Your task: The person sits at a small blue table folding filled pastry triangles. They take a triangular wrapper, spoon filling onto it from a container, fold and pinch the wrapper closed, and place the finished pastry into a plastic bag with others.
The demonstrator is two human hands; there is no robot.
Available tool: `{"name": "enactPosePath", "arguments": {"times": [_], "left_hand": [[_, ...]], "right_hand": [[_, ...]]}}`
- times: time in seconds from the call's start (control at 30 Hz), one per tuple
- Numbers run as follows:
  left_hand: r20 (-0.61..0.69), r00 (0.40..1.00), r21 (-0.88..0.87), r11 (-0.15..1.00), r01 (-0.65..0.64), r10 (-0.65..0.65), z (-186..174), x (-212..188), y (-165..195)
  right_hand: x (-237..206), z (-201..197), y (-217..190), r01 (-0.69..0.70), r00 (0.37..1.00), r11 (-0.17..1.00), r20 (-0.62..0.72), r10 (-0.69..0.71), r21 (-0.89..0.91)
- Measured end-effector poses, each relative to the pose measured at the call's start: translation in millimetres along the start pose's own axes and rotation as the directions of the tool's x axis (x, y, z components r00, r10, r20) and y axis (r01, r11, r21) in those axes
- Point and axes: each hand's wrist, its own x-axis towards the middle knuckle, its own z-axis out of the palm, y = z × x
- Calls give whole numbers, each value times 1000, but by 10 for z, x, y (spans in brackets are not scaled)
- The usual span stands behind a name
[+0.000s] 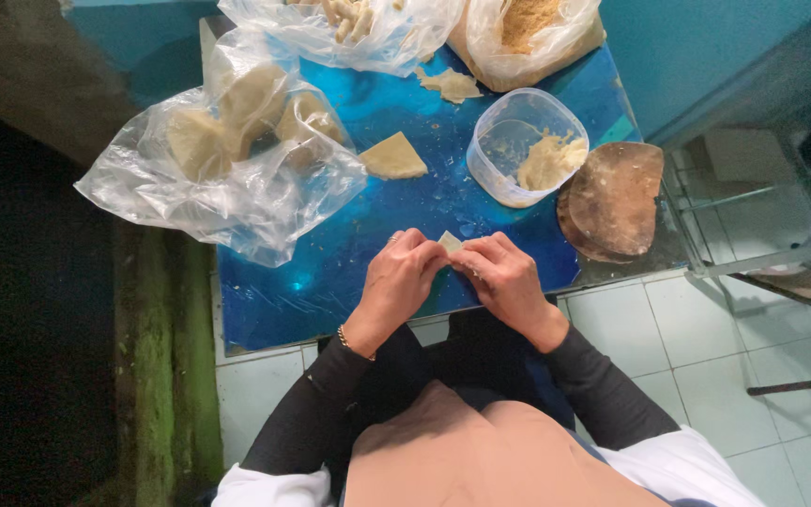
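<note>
Together, the left hand [398,280] and right hand [507,278] are pinching a small dough wrapper [450,241] near the blue tabletop's [330,272] front edge.

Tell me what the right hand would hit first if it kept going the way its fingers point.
The right hand points up-left, toward the left hand. It would meet the small dough piece pinched between them, then the left hand's fingers, which look about touching already.

Small pale dough wrapper [450,241] (corner showing) pinched above blue table.
</note>
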Motion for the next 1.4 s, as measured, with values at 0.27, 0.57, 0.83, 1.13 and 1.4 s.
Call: {"name": "enactPosePath", "arguments": {"times": [0.27, 0.57, 0.83, 1.13, 1.4], "left_hand": [[-94, 990, -28, 994, -107, 104, 18, -21, 57], [13, 996, 34, 996, 82, -83, 102, 147, -69], [-72, 996, -63, 997, -51, 47, 33, 55, -47], [-13, 1000, 64, 998, 1, 0, 82, 81, -50], [-130, 990, -62, 996, -69, 61, 15, 85, -55]], "right_hand": [[305, -34, 121, -423, 889, 871, 300, 346, 250], [187, -122, -152, -39, 999, 996, 4, 40, -77], [297, -66, -21, -116, 991, 993, 67, 117, -12], [218, -90, -119, -10, 1000, 991, 10, 11, -131], [323, -50, 56, 16, 998, 994, 56, -11, -104]]}}
